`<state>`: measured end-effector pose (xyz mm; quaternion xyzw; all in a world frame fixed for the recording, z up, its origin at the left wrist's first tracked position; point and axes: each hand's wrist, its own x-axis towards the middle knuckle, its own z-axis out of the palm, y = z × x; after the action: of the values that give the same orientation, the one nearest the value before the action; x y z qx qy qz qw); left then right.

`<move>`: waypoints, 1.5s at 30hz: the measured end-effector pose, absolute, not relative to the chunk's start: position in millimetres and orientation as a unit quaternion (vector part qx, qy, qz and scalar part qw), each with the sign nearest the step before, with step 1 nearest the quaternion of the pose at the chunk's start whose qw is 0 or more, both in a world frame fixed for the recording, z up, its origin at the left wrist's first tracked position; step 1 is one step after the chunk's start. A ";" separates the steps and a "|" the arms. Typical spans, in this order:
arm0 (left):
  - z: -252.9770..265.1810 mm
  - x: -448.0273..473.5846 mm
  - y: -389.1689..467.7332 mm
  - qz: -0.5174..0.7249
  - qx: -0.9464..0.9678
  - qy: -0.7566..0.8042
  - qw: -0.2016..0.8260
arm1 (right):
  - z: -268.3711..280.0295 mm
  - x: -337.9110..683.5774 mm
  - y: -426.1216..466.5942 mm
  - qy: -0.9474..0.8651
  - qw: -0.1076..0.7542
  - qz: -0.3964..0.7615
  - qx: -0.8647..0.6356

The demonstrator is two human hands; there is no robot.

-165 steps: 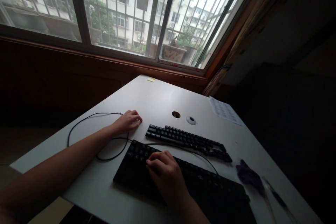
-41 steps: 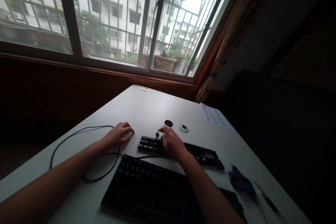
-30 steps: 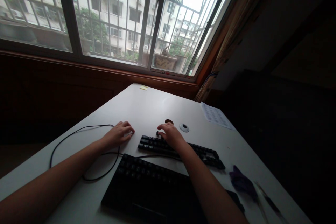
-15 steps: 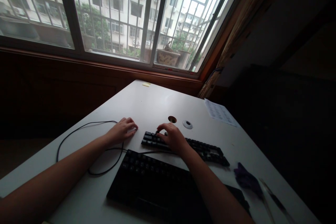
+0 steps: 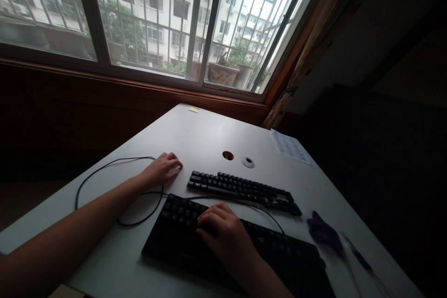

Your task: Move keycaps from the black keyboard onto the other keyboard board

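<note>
My left hand (image 5: pixel 163 168) rests on the white desk (image 5: pixel 195 137), fingers curled together; something pale shows beneath the fingertips, but I cannot make it out. A black cable (image 5: pixel 91 175) loops around and under that wrist. Over the black keyboard (image 5: pixel 174 242) nearest me is my right hand (image 5: pixel 225 228), with its fingers bent and pinched. The small dark keycap in them is mostly hidden. Beyond that keyboard lies a block of loose black keycaps (image 5: pixel 240 185) set out in rows, with gaps at its upper left and toward its right end.
A cable hole (image 5: pixel 228 155) and its round grey cover (image 5: pixel 248 162) are past the keycaps. To the right lie a purple cloth (image 5: pixel 323 233) and thin tools (image 5: pixel 359 253). A printed sheet (image 5: pixel 291 146) and yellow sticky note (image 5: pixel 193 109) sit farther back, before a barred window.
My right hand has moved from the left end of the loose keycaps back toward me, over the near keyboard. One keycap has left the upper row. My left hand stays in place.
</note>
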<state>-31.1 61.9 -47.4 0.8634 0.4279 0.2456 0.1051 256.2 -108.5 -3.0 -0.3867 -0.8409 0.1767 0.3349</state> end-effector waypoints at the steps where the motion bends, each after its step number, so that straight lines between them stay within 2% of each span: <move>1: -47.2 -31.1 61.8 0.244 0.864 0.428 0.107 | -4.5 254.6 -109.5 -0.842 0.334 0.174 -0.387; 15: -45.9 -31.4 60.9 0.245 0.866 0.421 0.108 | -14.5 251.0 -114.7 -0.855 0.372 0.097 -0.348; 31: -43.6 -30.7 59.7 0.239 0.867 0.422 0.112 | -17.4 251.3 -114.9 -0.824 0.411 0.128 -0.369; 45: -45.1 -30.4 59.7 0.248 0.865 0.421 0.115 | -20.8 249.8 -115.4 -0.829 0.401 0.117 -0.373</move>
<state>-30.4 59.7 -45.1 0.8651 0.4207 0.2478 0.1149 249.8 -115.4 -20.8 -0.3730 -0.8287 0.1165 0.4007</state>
